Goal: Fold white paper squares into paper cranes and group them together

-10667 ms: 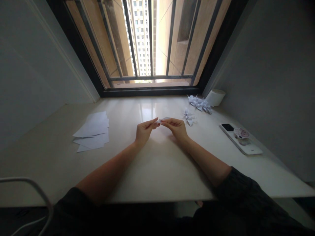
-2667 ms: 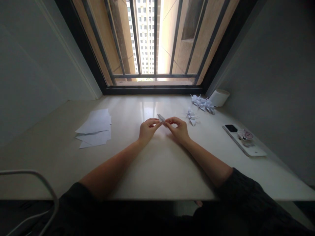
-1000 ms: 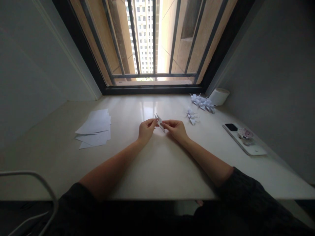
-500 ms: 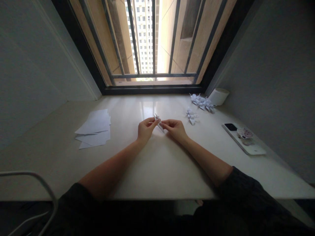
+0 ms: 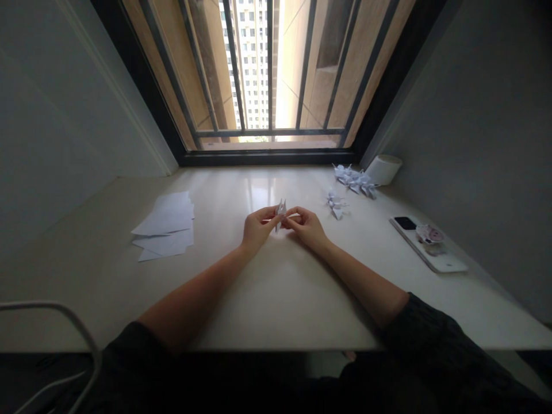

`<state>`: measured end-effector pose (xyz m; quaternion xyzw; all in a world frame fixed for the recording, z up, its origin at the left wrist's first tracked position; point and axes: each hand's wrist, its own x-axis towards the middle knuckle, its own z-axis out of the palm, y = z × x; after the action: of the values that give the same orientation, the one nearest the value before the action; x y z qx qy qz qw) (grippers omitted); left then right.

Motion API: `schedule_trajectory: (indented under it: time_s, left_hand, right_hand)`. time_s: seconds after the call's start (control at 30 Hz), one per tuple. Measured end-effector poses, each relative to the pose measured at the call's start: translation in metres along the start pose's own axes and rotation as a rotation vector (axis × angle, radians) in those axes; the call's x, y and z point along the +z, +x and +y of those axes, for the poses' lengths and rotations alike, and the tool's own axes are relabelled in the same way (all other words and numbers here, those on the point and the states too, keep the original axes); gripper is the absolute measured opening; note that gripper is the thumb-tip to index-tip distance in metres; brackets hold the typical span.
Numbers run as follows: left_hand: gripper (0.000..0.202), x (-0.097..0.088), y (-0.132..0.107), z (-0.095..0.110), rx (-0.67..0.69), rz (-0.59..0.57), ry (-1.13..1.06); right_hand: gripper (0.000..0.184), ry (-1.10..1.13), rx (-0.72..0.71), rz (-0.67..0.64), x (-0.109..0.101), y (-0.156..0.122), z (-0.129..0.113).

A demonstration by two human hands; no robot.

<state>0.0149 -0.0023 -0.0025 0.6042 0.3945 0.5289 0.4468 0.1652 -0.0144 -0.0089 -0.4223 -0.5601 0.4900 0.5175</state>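
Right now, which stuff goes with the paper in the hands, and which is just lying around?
Belongs:
- folded paper, pinched in the left hand, with the right hand close at its side
- probably the loose sheets
- probably the two clusters of folded pieces

Seems just lying around:
- phone
- white roll
- cable

There are two paper clusters [image 5: 356,182] [image 5: 336,206], one held paper [image 5: 280,209], one phone [image 5: 439,263], one roll [image 5: 383,171]
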Motion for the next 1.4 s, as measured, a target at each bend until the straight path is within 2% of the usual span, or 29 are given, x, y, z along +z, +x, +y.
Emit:
schedule_trajectory:
  time_s: [0.13, 0.3, 0.43, 0.5, 0.67, 1.03, 1.4]
  left_hand:
    - [0.025, -0.003, -0.003, 0.005, 0.156, 0.072, 0.191]
    - [0.020, -0.006, -0.008, 0.014, 0.406, 0.101, 0.594]
    - [0.019, -0.006, -0.008, 0.014, 0.512, 0.111, 0.785]
    - [0.020, -0.007, -0.008, 0.012, 0.510, 0.118, 0.819]
    - [0.021, -0.008, -0.006, 0.011, 0.490, 0.137, 0.832]
    - [0.018, -0.012, -0.006, 0.012, 0.535, 0.083, 0.871]
    - [0.018, -0.010, -0.006, 0.014, 0.530, 0.071, 0.873]
  right_hand:
    - [0.035, -0.100, -0.134, -0.033, -0.001, -0.001, -0.004]
    - [0.041, -0.349, -0.453, 0.104, -0.004, -0.006, -0.019]
    - [0.019, -0.499, -0.568, 0.142, -0.007, -0.007, -0.025]
    - [0.014, -0.526, -0.570, 0.157, -0.008, -0.007, -0.025]
    - [0.014, -0.490, -0.554, 0.176, -0.010, -0.004, -0.019]
    - [0.024, -0.428, -0.369, 0.097, -0.013, 0.000, -0.011]
    - [0.020, -0.626, -0.473, 0.107, -0.014, -0.002, -0.011]
